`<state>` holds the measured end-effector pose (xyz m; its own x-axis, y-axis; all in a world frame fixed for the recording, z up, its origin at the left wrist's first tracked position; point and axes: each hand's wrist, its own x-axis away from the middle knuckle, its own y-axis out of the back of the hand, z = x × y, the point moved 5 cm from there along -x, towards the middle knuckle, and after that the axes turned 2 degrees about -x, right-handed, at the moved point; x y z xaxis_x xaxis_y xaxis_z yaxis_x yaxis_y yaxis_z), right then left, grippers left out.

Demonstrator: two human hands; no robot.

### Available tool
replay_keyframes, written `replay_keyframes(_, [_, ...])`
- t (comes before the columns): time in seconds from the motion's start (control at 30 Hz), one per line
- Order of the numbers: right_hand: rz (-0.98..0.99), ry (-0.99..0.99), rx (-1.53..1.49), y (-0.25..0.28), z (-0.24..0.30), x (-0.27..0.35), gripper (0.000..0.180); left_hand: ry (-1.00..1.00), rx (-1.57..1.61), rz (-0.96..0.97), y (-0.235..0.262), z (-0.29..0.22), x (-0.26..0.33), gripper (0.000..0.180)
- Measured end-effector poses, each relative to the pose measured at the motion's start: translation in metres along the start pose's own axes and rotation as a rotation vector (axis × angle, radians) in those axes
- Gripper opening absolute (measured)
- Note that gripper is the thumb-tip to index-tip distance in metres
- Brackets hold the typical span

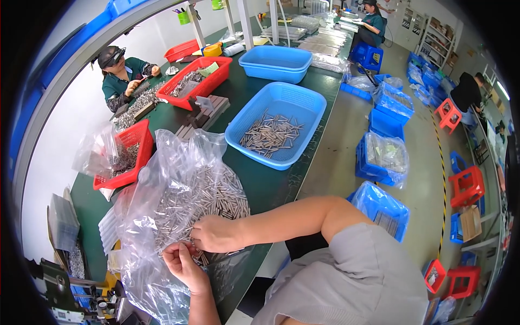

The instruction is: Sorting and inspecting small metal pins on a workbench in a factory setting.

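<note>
Left hand (181, 262) cupped half-open under metal pins (203, 197); right hand (214, 234) pinched on a few, inside clear bag (162, 162) at the table's (265, 184) near edge.

bare green table (265, 184) between plastic bag (179, 200) and blue basket (276, 130)

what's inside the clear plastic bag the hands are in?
The clear plastic bag holds a heap of small metal pins. The left hand and right hand pick at its near edge. Crinkled film hides the lower layers.
</note>
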<state>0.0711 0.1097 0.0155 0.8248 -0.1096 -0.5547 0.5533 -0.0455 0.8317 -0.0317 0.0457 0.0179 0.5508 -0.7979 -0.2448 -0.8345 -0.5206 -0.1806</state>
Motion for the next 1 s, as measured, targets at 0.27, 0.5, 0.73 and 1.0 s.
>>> replay_keyframes(0.27, [-0.181,0.055,-0.284,0.008,0.002,-0.005,0.016,-0.044,0.003,-0.019,0.005,0.002,-0.004,0.004])
replay_keyframes(0.5, [-0.164,-0.084,-0.174,0.021,-0.029,0.001,0.014,-0.026,-0.058,0.072,0.001,0.004,0.001,0.005])
replay_keyframes(0.73, [-0.223,-0.268,-0.766,0.037,-0.038,-0.004,0.008,0.119,0.019,0.169,-0.009,0.008,0.004,0.004])
replay_keyframes(1.0, [-0.245,-0.348,-0.932,0.034,-0.036,-0.002,0.008,0.205,0.168,0.15,-0.008,0.011,0.004,0.006])
